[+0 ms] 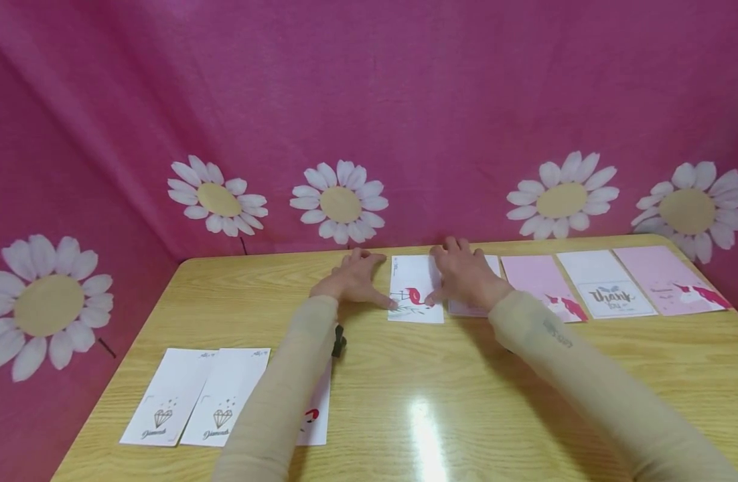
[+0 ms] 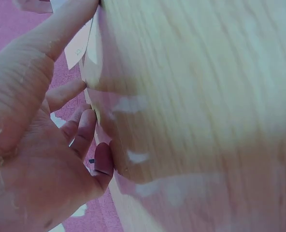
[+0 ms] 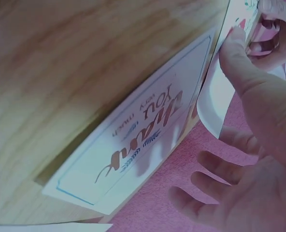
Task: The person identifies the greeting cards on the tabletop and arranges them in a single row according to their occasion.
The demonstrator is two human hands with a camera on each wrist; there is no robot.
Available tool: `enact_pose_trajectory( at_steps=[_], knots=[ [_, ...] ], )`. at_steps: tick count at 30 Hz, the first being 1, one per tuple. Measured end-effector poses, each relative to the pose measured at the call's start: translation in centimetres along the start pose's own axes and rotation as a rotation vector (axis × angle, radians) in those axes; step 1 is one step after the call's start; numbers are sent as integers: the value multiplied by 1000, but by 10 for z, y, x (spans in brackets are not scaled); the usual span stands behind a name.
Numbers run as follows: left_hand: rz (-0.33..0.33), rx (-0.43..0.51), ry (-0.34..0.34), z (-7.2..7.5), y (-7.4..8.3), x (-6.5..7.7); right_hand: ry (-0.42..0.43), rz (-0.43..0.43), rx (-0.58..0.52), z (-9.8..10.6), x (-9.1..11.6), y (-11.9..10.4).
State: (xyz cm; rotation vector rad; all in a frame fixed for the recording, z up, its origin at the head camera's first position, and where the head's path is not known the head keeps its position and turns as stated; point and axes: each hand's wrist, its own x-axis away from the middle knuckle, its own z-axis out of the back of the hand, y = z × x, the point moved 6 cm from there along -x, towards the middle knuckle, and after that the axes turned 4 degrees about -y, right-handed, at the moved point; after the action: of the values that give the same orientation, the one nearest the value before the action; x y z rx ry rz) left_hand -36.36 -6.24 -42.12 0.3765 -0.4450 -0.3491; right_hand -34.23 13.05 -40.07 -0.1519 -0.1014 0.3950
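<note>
A white flamingo card (image 1: 418, 273) lies near the back of the table, between the two hands. My left hand (image 1: 352, 280) is at its left side, thumb touching the card's lower left part and the other fingers spread on the wood; in the left wrist view that hand (image 2: 46, 145) has nothing in its palm. My right hand (image 1: 470, 276) holds the card's right side, thumb on its face; in the right wrist view the card's edge bows up between thumb and index finger. Beneath the right hand lies a "Thank you very much" card (image 3: 143, 130), partly covered in the head view.
To the right, a pink unicorn card (image 1: 532, 278), a thank-you card (image 1: 592, 268) and another unicorn card (image 1: 655, 268) continue the row. At front left are two diamond cards (image 1: 182, 378) (image 1: 239, 368) and a flamingo card (image 1: 321, 402), partly behind the left sleeve. A small black object (image 1: 339, 341) shows beside that sleeve.
</note>
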Motion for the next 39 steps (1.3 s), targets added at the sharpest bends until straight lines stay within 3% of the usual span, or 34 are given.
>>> enact_pose_trajectory(
  at_steps=[10,13,20,27,39],
  knots=[
    [-6,41,-22,-1,6,1,78,28,60,-2,8,-4],
    [-25,116,-13,-2,7,2,79,17,45,-3,9,-4],
    [-154,380,49,0,17,6,98,13,28,-5,12,-1],
    [-146,564,99,-3,19,10,60,-10,-8,-7,12,2],
    [-130,699,167,-11,15,9,23,2,-83,-8,16,4]
  ],
)
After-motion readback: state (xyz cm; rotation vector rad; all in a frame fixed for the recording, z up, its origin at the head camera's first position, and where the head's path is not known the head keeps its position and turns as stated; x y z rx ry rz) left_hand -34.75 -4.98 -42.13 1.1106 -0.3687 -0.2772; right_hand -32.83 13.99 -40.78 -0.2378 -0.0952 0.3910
